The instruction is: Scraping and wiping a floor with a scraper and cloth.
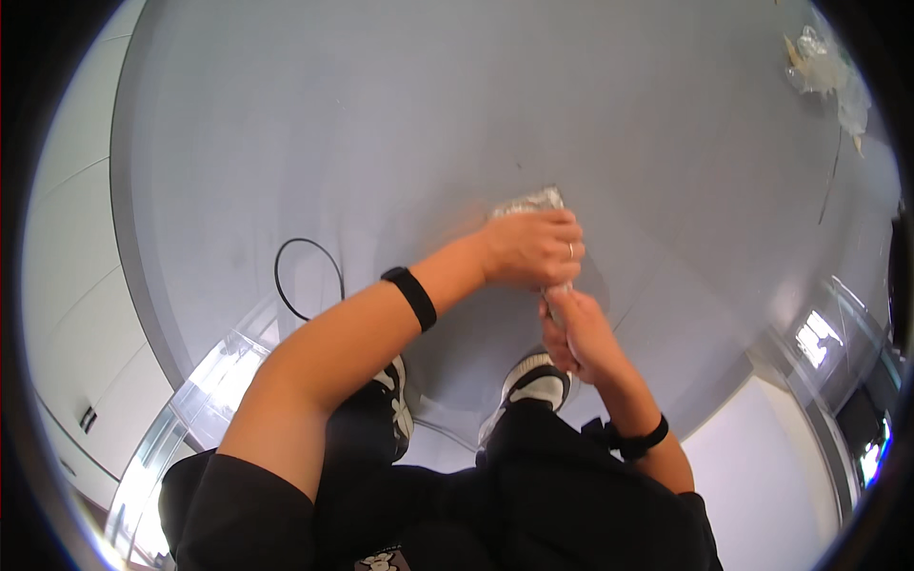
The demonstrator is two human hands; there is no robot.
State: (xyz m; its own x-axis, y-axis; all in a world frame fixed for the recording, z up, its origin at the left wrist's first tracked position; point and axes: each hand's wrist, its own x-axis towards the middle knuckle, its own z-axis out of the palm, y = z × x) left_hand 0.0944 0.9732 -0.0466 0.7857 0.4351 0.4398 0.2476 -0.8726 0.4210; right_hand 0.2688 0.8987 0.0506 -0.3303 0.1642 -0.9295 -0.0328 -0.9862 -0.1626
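My left hand (538, 249), with a ring on one finger, is closed around a pale, crumpled, mottled piece (533, 202) whose kind I cannot make out. Part of that piece sticks out beyond the knuckles on the far side. Just below and touching it, my right hand (584, 338) is closed on the narrow near end, thumb on top. The middle of the piece is hidden under my fingers. Both hands are held in front of me above the grey floor (381, 124).
A black cable (279, 262) loops on the floor left of my hands. Crumpled clear plastic (824, 71) lies far right. White cabinets (81, 219) line the left side. My shoes (538, 381) are close below my hands. Shiny transparent panels (224, 371) stand lower left.
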